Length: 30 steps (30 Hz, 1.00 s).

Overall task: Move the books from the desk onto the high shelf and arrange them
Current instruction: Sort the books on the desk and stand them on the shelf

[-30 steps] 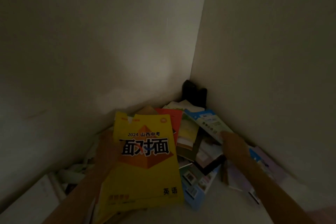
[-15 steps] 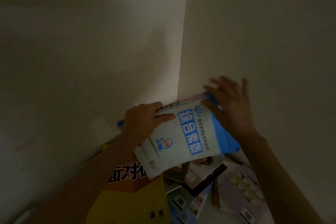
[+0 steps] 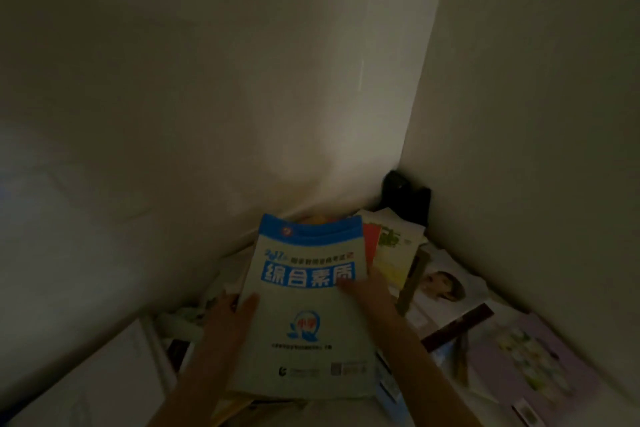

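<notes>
A blue-and-white book (image 3: 304,340) with a blue title band lies face up on top of a pile in the dim corner. A sliver of a yellow book (image 3: 313,218) peeks out beyond its far edge. My left hand (image 3: 228,315) grips the book's left edge, thumb on the cover. My right hand (image 3: 370,295) rests flat on the cover beside the title band and is blurred. More books lie spread to the right: a red one (image 3: 372,243), a pale yellow-green one (image 3: 394,253), a magazine with a face on it (image 3: 440,291) and a lilac one (image 3: 530,357).
Two bare walls meet in a corner (image 3: 408,135) behind the pile. A black object (image 3: 405,198) stands right in that corner. A white flat thing (image 3: 114,374) lies at the lower left beside the pile. The light is very low.
The blue-and-white book was held up in the air in both hands; it now lies flat on the pile, covering the yellow book. The view has tilted back down.
</notes>
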Motion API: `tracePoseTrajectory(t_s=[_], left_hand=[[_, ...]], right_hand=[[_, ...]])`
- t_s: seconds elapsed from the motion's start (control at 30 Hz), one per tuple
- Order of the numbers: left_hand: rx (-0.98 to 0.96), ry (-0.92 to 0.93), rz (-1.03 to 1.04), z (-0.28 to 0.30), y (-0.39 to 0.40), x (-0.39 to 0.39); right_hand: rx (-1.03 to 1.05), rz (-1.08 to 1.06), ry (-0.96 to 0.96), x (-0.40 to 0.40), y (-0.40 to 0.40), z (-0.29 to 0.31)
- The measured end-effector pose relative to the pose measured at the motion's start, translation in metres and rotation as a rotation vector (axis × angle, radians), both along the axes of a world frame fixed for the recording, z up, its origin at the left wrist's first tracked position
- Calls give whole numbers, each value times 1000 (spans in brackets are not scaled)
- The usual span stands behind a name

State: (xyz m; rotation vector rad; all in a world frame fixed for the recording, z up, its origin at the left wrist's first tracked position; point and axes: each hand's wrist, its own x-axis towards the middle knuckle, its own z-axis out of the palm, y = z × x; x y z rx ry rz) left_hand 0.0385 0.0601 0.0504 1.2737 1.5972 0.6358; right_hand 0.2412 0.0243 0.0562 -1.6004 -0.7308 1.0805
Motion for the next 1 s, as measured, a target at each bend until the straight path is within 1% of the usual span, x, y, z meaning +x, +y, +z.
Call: tracePoseTrajectory(t_s=[0.07, 0.13, 0.17, 0.2, 0.23, 0.27, 0.37, 0.4, 0.47, 0.57, 0.6, 0.63, 0.67, 0.7, 0.73, 0.77, 0.8, 0.9, 0.93, 1.0], left_hand=[[-72, 148, -23, -14, 2, -6], [-83, 120, -24, -22, 2, -6], [-61, 101, -32, -26, 4, -7], [-49, 107, -53, -28, 4, -7], [-41, 133, -72, -32, 6, -7], [-47, 143, -69, -34, 9, -7], [-79, 121, -51, -34, 13, -6], [-87, 103, -52, -35, 13, -7], [-88, 88, -53, -36, 9, -8], [-90, 117, 1, -35, -1, -12], [-100, 96, 13, -35, -5, -13], [-95, 70, 12, -37, -10, -15], [-95, 36, 10, -36, -16, -16], [-92, 13, 16, -38, -21, -17], [-92, -2, 24, -37, -27, -19], [-60, -10, 20, -42, -30, -18], [-45, 0, 8, -42, -34, -18], [8, 42, -26, -45, -39, -20], [10, 41, -26, -45, -41, -21], [44, 19, -35, -47, -43, -20]], right_hand=[[-43, 58, -185, -9, 12, -15], [-68, 43, -344, -10, 17, -19], [-108, 30, -455, -7, 18, -23], [-190, 22, -575, -5, 17, -28], [-274, 12, -645, -4, 14, -33], [-328, -5, -635, -5, 8, -40], [-355, -52, -393, -20, -9, -52], [-364, -62, -360, -25, -12, -54], [-371, -82, -355, -29, -15, -57], [-404, -59, -458, -25, -20, -60], [-420, -37, -485, -22, -23, -60], [-418, -16, -464, -19, -27, -58], [-383, -7, -387, -14, -31, -58], [-334, -4, -242, -10, -35, -56], [-293, 16, -55, -8, -40, -53], [-270, 32, 84, -7, -45, -51], [-247, 50, 111, -8, -49, -52], [-233, 51, -78, -13, -54, -62], [-207, 41, -95, -16, -57, -63], [-143, 16, -68, -21, -65, -61]])
